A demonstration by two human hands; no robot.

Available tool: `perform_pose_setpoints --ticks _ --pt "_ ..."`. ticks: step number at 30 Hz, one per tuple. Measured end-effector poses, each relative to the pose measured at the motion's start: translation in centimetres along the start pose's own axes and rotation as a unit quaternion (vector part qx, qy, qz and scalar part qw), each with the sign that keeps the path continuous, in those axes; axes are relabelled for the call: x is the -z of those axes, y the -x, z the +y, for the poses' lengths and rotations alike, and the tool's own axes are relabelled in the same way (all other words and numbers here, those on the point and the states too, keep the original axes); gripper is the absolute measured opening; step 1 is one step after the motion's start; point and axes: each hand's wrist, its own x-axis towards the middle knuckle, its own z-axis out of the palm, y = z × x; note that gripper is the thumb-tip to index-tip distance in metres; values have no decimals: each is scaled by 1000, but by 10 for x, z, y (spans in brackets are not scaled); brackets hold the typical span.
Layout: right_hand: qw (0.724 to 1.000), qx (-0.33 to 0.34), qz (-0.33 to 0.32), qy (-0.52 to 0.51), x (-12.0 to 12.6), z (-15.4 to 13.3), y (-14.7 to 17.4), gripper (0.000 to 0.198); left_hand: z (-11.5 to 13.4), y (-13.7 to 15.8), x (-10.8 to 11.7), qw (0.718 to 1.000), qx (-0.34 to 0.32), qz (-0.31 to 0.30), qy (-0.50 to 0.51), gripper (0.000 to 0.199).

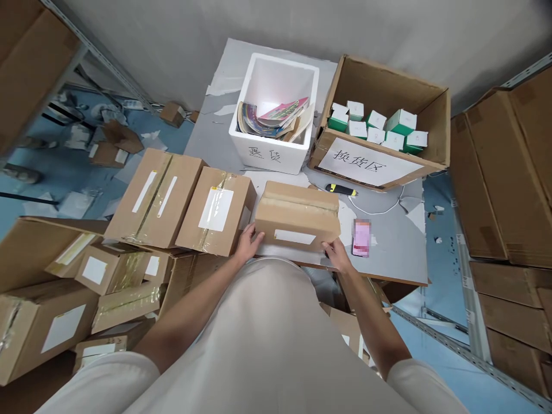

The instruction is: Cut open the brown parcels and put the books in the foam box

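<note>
A taped cardboard box with a white label on its near side sits in front of me at the table's near edge. My left hand grips its near left corner, with the thumb against the near face. At the lower right corner, my right hand is closed on the same box; its fingertips are partly hidden. A yellow-and-black box cutter lies just beyond the box. To the right of it, a phone with a lit pink screen rests on the table.
Behind stand a white foam box of booklets and a large carton of green-and-white boxes. Two taped cartons are at left, above a bin of parcels. Shelving with cartons borders the right.
</note>
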Motion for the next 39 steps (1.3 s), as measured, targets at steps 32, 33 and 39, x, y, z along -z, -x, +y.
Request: perform_pose_setpoints --ticks 32,33,39 --pt "998 -62 -2 -32 -30 20 23 74 -15 16 -6 993 106 23 48 42" --pt "998 -60 -11 -29 -33 19 22 74 -18 15 -8 993 105 5 51 42" --pt "996 -63 -8 -58 -42 14 19 60 -26 11 -16 993 100 -21 64 42"
